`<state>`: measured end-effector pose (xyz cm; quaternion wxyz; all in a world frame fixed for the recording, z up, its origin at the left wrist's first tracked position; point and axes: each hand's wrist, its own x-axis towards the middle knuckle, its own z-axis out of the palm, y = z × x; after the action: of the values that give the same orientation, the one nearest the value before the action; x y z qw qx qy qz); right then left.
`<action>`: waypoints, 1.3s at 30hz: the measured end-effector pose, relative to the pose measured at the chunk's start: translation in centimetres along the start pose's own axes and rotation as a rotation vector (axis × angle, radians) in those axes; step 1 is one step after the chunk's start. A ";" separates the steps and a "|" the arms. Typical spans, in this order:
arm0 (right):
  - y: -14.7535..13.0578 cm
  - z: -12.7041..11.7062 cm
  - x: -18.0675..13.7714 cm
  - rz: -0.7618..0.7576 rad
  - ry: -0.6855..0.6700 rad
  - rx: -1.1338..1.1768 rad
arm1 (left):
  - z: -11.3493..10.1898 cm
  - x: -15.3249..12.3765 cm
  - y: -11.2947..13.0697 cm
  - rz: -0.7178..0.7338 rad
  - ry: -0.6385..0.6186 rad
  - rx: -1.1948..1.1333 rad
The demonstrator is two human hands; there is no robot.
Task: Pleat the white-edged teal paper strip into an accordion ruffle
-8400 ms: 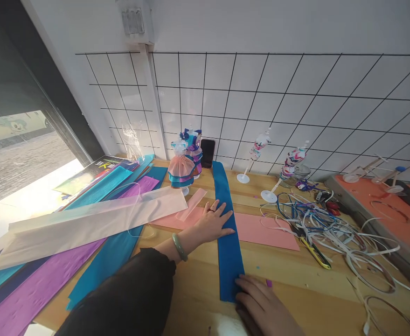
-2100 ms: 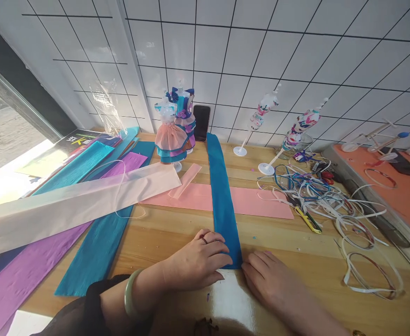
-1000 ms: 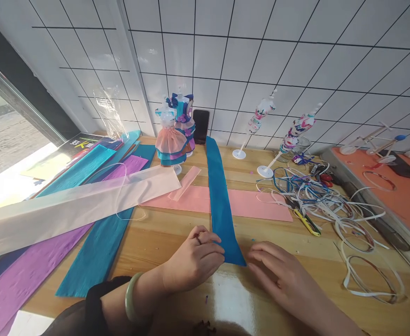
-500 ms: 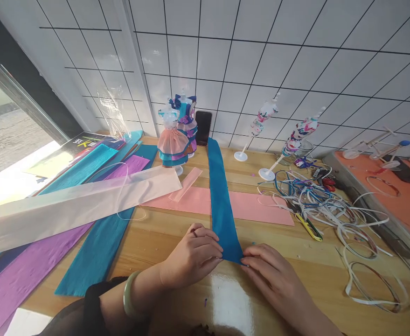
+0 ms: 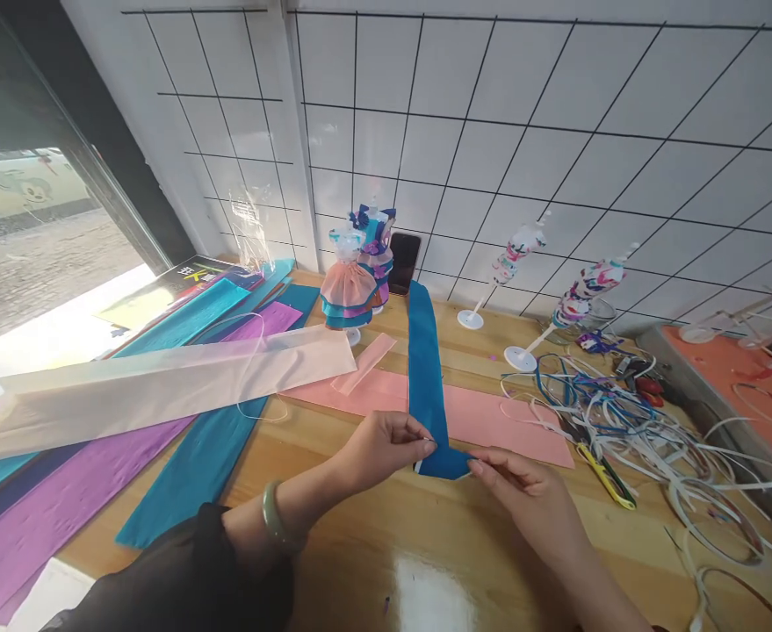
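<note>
A long blue crepe paper strip (image 5: 427,369) runs from the phone at the back towards me, its near end lifted and bent over. My left hand (image 5: 395,452) pinches the left side of that near end between thumb and forefinger. On the right, my right hand (image 5: 523,487) grips the near end's right corner with thumb and fingertips. Beneath the blue strip, a pink paper strip (image 5: 504,424) lies crosswise on the table. A small pale pink strip (image 5: 364,362) rests just left of the blue one.
Two dressed mini mannequins (image 5: 349,294) stand at the back by a phone (image 5: 404,262). Two bare patterned mannequins (image 5: 521,250) lean further right. Tangled ribbons (image 5: 623,430) and a yellow utility knife (image 5: 606,476) lie at right. Cream (image 5: 162,386) and purple paper strips (image 5: 135,461) spread leftwards.
Both hands have raised the blue strip's near end and moved it slightly away from me, so it now bends over. The camera view has shifted, and the scene sits lower and further right.
</note>
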<state>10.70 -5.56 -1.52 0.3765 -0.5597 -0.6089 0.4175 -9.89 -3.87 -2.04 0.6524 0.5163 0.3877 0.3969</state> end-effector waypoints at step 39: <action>-1.7 -1.4 -2.2 -0.303 0.441 -0.136 | 2.2 1.4 3.4 0.532 -0.004 0.534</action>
<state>11.55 -7.65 0.59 0.5196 -0.5634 -0.6158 0.1827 -7.74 -2.92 1.58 0.3696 0.7515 0.3285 0.4367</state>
